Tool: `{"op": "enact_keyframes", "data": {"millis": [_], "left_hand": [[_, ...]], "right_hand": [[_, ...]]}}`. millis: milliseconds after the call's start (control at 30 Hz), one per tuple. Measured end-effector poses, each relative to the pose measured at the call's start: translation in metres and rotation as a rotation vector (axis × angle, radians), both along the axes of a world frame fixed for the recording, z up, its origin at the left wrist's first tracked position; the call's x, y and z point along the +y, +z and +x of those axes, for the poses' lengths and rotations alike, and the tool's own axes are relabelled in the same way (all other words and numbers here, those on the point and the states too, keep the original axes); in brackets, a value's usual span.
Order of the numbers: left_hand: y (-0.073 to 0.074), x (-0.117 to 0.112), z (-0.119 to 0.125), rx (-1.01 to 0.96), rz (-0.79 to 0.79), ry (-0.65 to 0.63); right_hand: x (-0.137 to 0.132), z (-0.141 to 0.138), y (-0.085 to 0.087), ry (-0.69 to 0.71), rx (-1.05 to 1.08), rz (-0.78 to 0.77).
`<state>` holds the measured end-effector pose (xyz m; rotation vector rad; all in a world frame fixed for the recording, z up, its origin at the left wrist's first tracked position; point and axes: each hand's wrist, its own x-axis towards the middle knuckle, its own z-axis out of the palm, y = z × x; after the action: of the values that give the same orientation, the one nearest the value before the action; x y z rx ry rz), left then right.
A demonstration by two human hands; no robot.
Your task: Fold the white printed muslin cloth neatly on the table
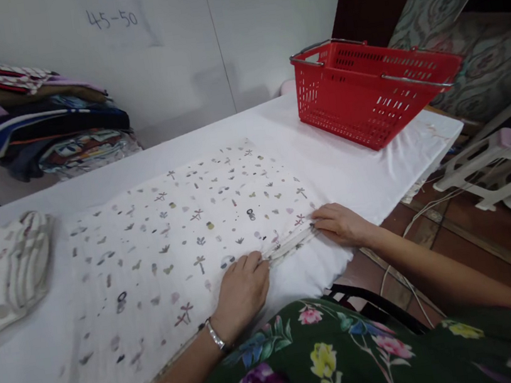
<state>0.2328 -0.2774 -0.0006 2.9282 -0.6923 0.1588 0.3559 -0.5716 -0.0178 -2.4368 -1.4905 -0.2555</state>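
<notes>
Head view: a white table point(366, 169) is seen, and a printed cloth point(185, 233) is spread flat on it, reaching away from the grip and to its left. A red basket point(365, 93) is set well beyond the right hand point(342, 224), and a pile point(38, 133) of fabrics is stacked far beyond the left hand point(243, 287). The cloth's near hem point(291, 243) is pinched by both hands, each closed on it. A bracelet point(215, 335) is worn at the left wrist.

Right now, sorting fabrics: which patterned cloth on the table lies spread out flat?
The large printed cloth in the middle, its near edge under the left hand and right hand; the folded cloth at the left is bundled.
</notes>
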Motion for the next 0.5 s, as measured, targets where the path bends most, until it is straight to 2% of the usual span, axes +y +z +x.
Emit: {"op": "enact_keyframes", "data": {"millis": [267,500], "left_hand": [[0.0016,-0.002,0.0027,0.02,-0.018,0.018],[-0.0012,0.0009,0.0025,0.038,-0.162,0.053]], "right_hand": [[0.0002,0.0023,-0.0028,-0.028,0.038,0.035],[-0.0013,-0.0063,0.0024,-0.085,0.117,0.17]]}}
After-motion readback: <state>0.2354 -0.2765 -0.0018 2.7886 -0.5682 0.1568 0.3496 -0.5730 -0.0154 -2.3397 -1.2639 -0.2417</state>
